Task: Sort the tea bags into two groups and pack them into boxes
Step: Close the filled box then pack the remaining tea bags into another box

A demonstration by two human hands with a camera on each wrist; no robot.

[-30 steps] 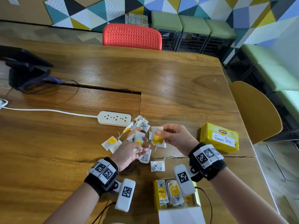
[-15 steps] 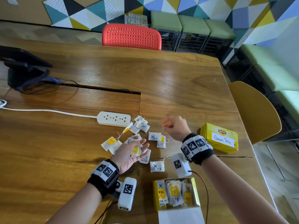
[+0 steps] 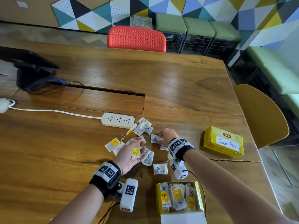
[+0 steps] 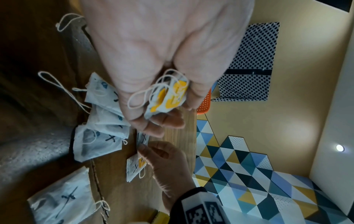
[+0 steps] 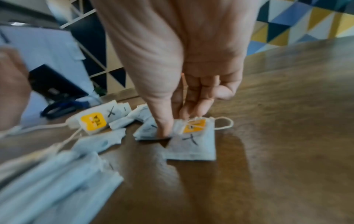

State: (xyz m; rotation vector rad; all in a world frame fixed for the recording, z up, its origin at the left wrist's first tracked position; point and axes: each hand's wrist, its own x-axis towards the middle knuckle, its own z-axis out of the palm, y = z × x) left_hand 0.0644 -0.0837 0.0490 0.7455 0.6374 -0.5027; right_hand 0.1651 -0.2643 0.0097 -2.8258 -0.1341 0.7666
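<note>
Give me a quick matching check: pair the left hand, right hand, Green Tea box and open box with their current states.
Things:
1. left hand
2. right hand
3. Green Tea box
4. open box

States:
A. closed, set apart at the right
B. palm up, holding tea bags
C. nearest the person, tea bags inside
D. fingers down on tea bags lying on the table

Pairs: 1-B, 2-D, 3-A, 4-C

Marks on the far tea bags (image 3: 144, 126) too small to read; right-wrist foreground bags (image 5: 57, 178) blurred.
</note>
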